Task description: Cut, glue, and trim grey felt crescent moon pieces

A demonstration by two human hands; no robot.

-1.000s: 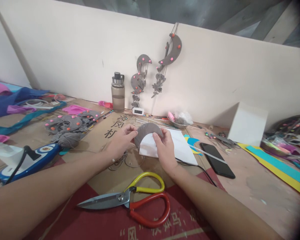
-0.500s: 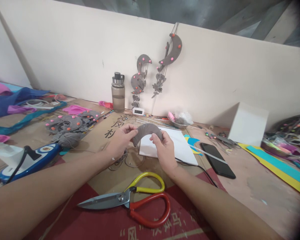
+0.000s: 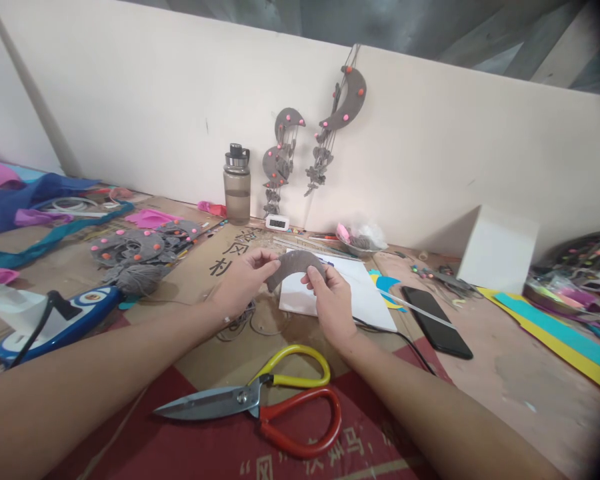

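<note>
A grey crescent wrapped in yarn (image 3: 296,261) is held up between my two hands, arching upward over the white paper (image 3: 310,297). My left hand (image 3: 247,280) pinches its left end between thumb and fingers. Its right end sits in the grip of my right hand (image 3: 331,293), the thumb pressed on the near face. Below my hands lie scissors (image 3: 260,395) with one yellow and one red handle, their blades pointing left. A loose tangle of grey string (image 3: 240,321) rests on the cardboard beneath my left hand.
A black phone (image 3: 436,322) lies to the right, a blue-and-white power strip (image 3: 60,327) to the left. Toward the back stand a water bottle (image 3: 237,187) and a small digital clock (image 3: 277,223). Grey crescent hangings (image 3: 347,100) with coloured balls hang on the white board.
The crescent has turned slightly in my fingers, and my right hand has shifted a little to the right. Both hands keep their hold; the scissors stay put.
</note>
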